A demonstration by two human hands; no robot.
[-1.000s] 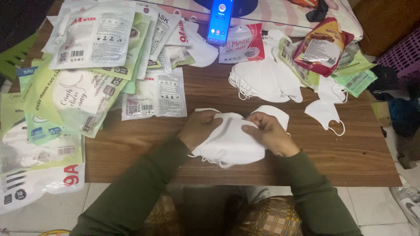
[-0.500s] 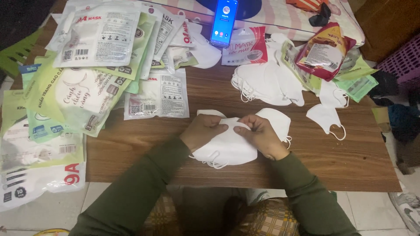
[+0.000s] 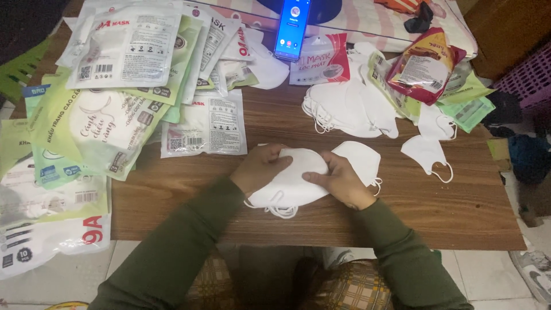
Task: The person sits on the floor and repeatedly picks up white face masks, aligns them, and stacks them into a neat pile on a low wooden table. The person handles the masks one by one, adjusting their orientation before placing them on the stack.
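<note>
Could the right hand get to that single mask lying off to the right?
Probably yes. The lone mask lies apart on bare table, nothing between it and the right hand, though that hand now rests on the mask stack.

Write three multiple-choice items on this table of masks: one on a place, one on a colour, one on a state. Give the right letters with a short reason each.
1. Where does the phone stand?
A. At the far edge of the table, screen toward the person
B. Under the left hand
C. On the floor

2. What colour is the stack of masks between the hands?
A. Black
B. White
C. Blue

3. What are the hands doing?
A. Both rest empty on the lap
B. Only the right hand touches the stack
C. Left hand and right hand both press on the stack

Answers: A, the lit phone is propped upright at the far edge, behind the packets; B, the masks and their ear loops are white; C, each hand lies on one side of the stack on the wood.
</note>
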